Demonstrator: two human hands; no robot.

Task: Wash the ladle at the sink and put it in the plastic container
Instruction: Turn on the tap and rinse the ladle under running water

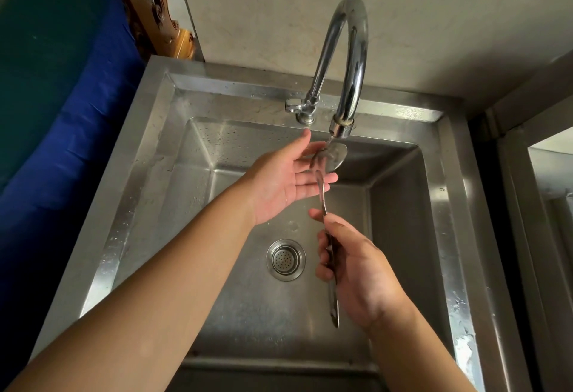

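Note:
My right hand grips the handle of a steel ladle over the steel sink. The ladle's bowl sits right under the spout of the curved chrome tap, and water runs onto it. My left hand is open, palm up, with its fingers just beside and under the ladle's bowl and neck. The handle's end sticks out below my right palm. No plastic container is in view.
The sink's round drain strainer lies in the basin below my hands. A tap lever sits left of the tap base. A blue and green covered surface lies left of the sink; a metal frame stands on the right.

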